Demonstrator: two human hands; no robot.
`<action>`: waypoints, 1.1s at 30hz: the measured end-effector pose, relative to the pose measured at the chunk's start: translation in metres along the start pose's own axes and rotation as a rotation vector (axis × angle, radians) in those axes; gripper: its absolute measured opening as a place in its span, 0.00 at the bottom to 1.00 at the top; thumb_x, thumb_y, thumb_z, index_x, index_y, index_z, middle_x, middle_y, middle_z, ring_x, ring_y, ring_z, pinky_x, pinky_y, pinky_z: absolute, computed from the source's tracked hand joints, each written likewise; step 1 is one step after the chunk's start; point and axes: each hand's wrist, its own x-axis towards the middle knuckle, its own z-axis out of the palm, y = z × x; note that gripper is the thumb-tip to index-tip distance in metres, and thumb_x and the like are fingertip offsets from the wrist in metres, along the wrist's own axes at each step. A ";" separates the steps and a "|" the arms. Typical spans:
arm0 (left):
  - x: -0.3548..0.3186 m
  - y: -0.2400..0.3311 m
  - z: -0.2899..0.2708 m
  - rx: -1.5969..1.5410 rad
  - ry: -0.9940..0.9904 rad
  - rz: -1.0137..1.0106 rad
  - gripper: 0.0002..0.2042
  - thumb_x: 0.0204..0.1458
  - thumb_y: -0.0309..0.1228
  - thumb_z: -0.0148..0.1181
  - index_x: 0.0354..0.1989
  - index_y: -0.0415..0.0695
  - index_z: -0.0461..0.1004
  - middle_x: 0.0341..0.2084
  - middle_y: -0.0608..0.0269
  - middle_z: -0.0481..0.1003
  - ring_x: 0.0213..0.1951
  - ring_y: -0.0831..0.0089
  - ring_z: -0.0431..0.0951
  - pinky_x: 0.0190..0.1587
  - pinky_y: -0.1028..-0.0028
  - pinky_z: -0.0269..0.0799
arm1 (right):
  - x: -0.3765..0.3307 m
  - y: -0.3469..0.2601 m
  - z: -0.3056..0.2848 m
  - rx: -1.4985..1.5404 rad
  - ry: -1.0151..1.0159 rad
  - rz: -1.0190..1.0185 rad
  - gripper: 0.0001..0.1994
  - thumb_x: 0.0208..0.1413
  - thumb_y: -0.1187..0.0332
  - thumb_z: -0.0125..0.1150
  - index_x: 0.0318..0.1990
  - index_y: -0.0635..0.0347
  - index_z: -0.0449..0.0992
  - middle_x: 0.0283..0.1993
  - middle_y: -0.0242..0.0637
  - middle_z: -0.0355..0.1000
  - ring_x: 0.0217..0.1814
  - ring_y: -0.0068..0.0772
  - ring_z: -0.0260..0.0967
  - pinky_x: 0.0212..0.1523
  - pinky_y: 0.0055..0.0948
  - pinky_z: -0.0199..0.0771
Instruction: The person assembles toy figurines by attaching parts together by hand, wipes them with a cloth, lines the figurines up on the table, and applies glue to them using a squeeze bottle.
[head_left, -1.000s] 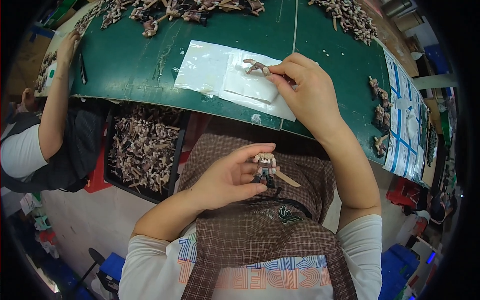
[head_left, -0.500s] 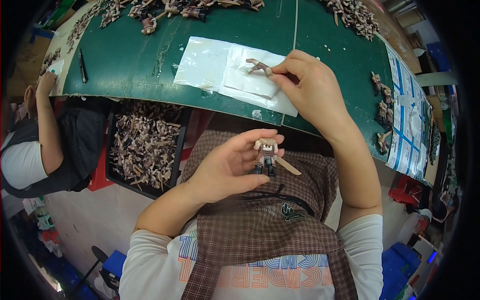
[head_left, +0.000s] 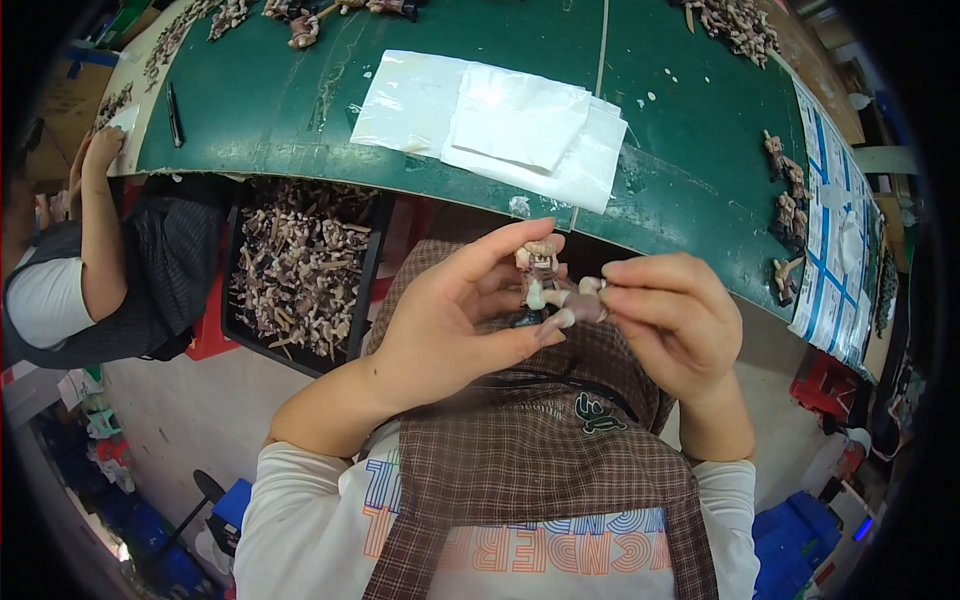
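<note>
My left hand [head_left: 450, 315] is closed round a small figurine [head_left: 540, 262] with a light head and dark boots, held upright between thumb and fingers in front of my apron [head_left: 530, 450]. Between the thumb and fingertips of my right hand [head_left: 682, 322] is a small figure part [head_left: 583, 308], brown in the middle with pale limb-like ends. This part overlaps the figurine's lower body, near my left thumb; whether the two touch, I cannot tell. Beyond both hands, a folded white sheet [head_left: 520, 118] lies on a larger white sheet [head_left: 405, 100] on the green table [head_left: 450, 25].
A black tray [head_left: 372, 275] full of figurines stands left, below the table edge. Further left, a co-worker's arm [head_left: 98, 220] rests at the table. More figurines lie along the right edge [head_left: 788, 215] and in a back-right pile [head_left: 738, 28]. A black pen [head_left: 174, 115] lies far left.
My right hand has come from the white sheets down to the figurine, bringing the small part with it. My left hand still holds the figurine. The view has shifted slightly.
</note>
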 end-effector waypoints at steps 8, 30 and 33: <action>0.000 -0.003 0.012 0.099 -0.063 0.030 0.37 0.46 0.11 0.62 0.67 0.38 0.54 0.62 0.51 0.62 0.60 0.67 0.68 0.60 0.69 0.68 | -0.016 0.002 -0.002 -0.013 0.037 -0.049 0.13 0.40 0.78 0.70 0.37 0.61 0.80 0.41 0.41 0.76 0.37 0.37 0.77 0.33 0.28 0.77; -0.004 -0.005 0.015 0.102 -0.077 0.058 0.38 0.44 0.10 0.63 0.66 0.38 0.54 0.63 0.52 0.61 0.61 0.68 0.67 0.61 0.69 0.67 | -0.023 0.002 -0.002 -0.078 0.027 -0.189 0.13 0.38 0.76 0.66 0.36 0.64 0.81 0.42 0.42 0.76 0.36 0.37 0.77 0.33 0.28 0.78; -0.004 -0.007 0.014 0.141 -0.093 0.136 0.39 0.43 0.10 0.63 0.66 0.38 0.54 0.63 0.51 0.60 0.61 0.67 0.66 0.61 0.68 0.66 | -0.024 0.000 -0.001 -0.111 0.048 -0.225 0.13 0.38 0.76 0.66 0.37 0.64 0.80 0.42 0.42 0.76 0.36 0.36 0.77 0.32 0.28 0.78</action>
